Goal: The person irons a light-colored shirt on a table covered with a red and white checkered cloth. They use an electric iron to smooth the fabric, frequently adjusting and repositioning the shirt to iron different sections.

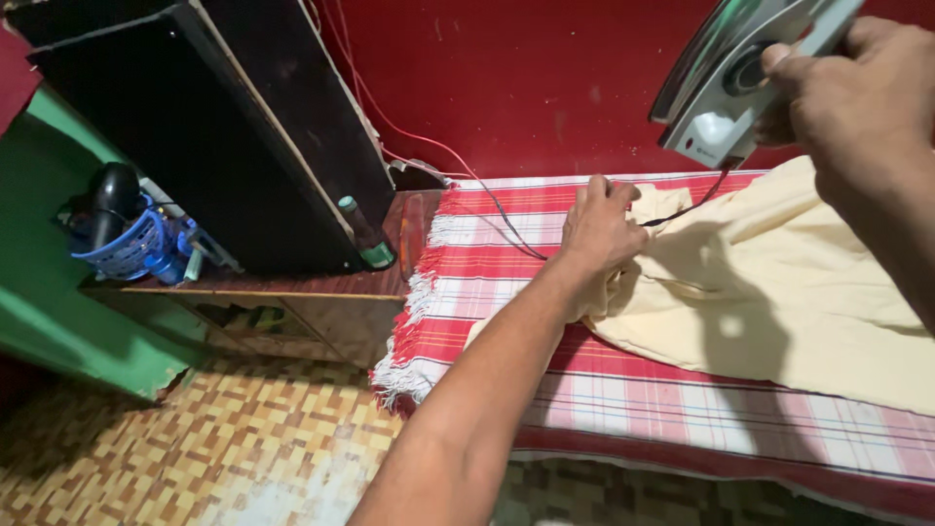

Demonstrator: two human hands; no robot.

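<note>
- One left hand [601, 226], near centre of view: fingers curled shut, bunching an edge of the cream garment [779, 282] against the bed surface.
- One right hand [862, 93], at 2 o'clock in the view: closed around the handle of one electric iron [726, 83], held raised and tilted above the cloth, not touching it.
- One cream garment, spread at 3 o'clock from the left hand, lying flat on the checked cloth; gathered and creased at the gripped end.
- One red-and-white checked cloth [506, 292], fringed along its left edge, covering the raised surface under the garment.
- One dark cord [682, 208], running from the iron's rear down to the garment just beside the left hand; a second thin red wire [429, 141] trailing along the red wall [526, 78] at 12 o'clock.
- One dark slanted cabinet [243, 127] at 10 o'clock, standing on a wooden shelf [292, 287].
- One blue perforated basket [131, 248] at 9 o'clock, holding small items; contents too cramped to count, possibly brushes or tools.
- One green-capped bottle [365, 234], leaning against the cabinet at 10 o'clock from the left hand.
- One green wall panel [58, 321] at far left.
- Patterned yellow-brown floor [224, 448] at 7 o'clock.
</note>
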